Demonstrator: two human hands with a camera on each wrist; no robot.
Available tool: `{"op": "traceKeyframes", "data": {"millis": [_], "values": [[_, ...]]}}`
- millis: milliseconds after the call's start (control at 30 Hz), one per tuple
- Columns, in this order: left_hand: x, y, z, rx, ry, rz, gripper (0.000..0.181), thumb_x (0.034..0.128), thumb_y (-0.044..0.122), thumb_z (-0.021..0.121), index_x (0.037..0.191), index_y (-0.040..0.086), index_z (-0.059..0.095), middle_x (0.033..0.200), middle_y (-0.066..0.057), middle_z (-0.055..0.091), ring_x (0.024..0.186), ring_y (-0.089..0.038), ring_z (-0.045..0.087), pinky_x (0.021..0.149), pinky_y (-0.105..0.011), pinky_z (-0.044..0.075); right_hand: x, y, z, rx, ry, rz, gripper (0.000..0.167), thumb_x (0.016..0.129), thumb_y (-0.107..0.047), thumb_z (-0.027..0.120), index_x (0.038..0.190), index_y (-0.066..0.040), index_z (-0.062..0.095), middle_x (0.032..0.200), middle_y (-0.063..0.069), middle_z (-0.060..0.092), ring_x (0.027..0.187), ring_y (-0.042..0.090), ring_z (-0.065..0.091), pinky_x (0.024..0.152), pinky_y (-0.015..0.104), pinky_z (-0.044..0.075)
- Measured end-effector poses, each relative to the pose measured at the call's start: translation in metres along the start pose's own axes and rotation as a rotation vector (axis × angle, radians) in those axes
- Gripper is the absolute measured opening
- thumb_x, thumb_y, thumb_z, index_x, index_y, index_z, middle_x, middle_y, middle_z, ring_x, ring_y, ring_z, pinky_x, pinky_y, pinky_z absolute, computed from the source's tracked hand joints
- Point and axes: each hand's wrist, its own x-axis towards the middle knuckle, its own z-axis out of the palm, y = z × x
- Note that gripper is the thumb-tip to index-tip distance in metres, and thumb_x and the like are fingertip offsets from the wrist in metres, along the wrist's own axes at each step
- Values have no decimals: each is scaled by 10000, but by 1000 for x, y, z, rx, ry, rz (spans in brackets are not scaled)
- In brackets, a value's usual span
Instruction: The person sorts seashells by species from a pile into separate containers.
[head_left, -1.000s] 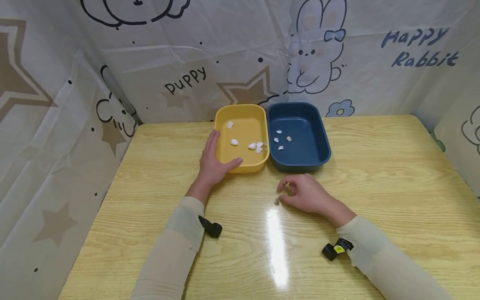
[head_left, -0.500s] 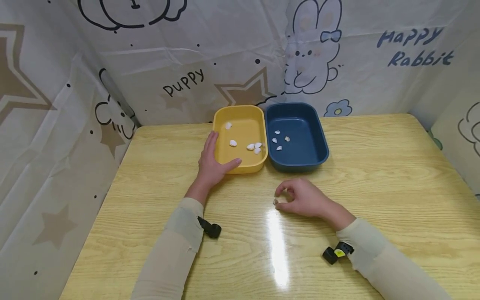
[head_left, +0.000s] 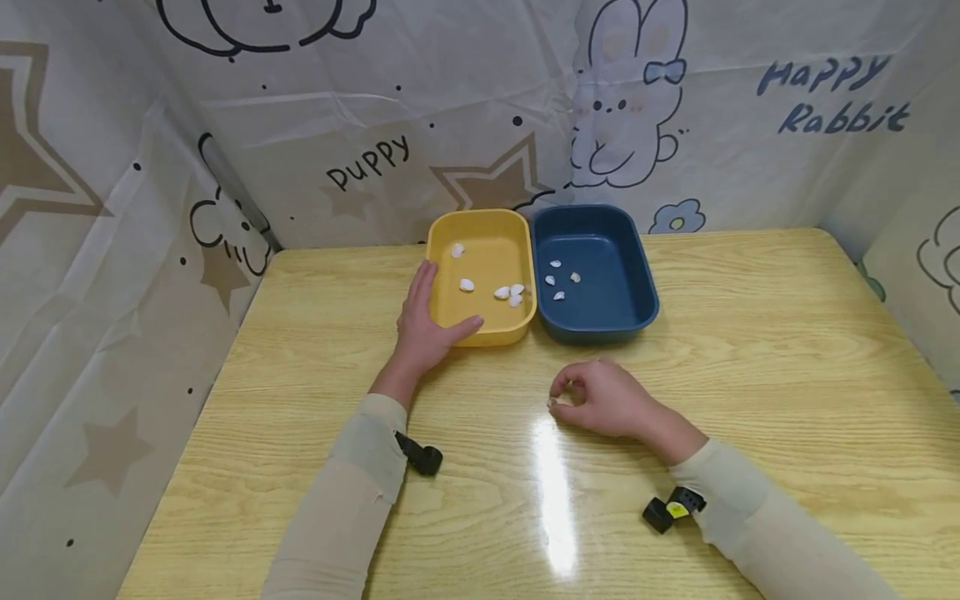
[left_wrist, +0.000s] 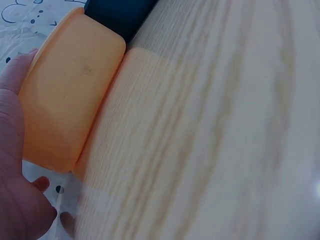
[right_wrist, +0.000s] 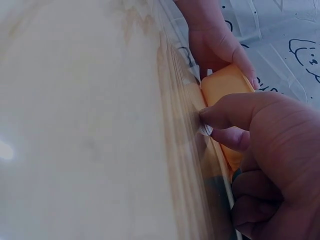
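Note:
In the head view my right hand [head_left: 609, 400] is low over the table in front of the blue bin, pinching a small seashell [head_left: 551, 403] between thumb and index finger. The right wrist view shows this pale seashell [right_wrist: 205, 130] at the fingertips, partly covered by them. My left hand [head_left: 424, 333] rests against the front left corner of the yellow bin [head_left: 491, 337], its fingers stretched along the left side and its thumb across the front rim. Several white seashells [head_left: 467, 285] lie in the yellow bin. Several smaller seashells [head_left: 574, 277] lie in the blue bin [head_left: 600, 335].
Both bins stand side by side at the back of the wooden table [head_left: 750, 358], close to a printed cloth backdrop [head_left: 300, 133]. Another cloth hangs along the left edge. A bright light reflection [head_left: 553, 500] stretches over the tabletop in front.
My right hand has moved slightly down and left, and its thumb and index finger have closed on the seashell on the table. The left hand stays at the yellow bin.

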Motion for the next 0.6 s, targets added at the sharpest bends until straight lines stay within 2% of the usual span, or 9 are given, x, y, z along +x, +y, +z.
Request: {"op": "traceKeyframes", "data": {"millis": [233, 600], "values": [[1, 0, 0, 3, 0, 7, 1092, 781, 512, 812, 1613, 235, 160, 1650, 127, 64, 1488, -191, 103, 1124, -583, 98, 0, 0, -1, 7, 7, -16, 84, 847, -247, 777, 895, -197, 729, 514, -139, 414, 491, 47, 392, 567, 301, 397], [1, 0, 0, 2, 4, 16, 1082, 788, 506, 810, 1611, 216, 169, 1651, 112, 74, 1488, -184, 103, 1122, -581, 98, 0, -2, -9, 39, 4, 3, 95, 841, -259, 788, 905, -220, 729, 504, -129, 394, 481, 56, 394, 543, 301, 375]]}}
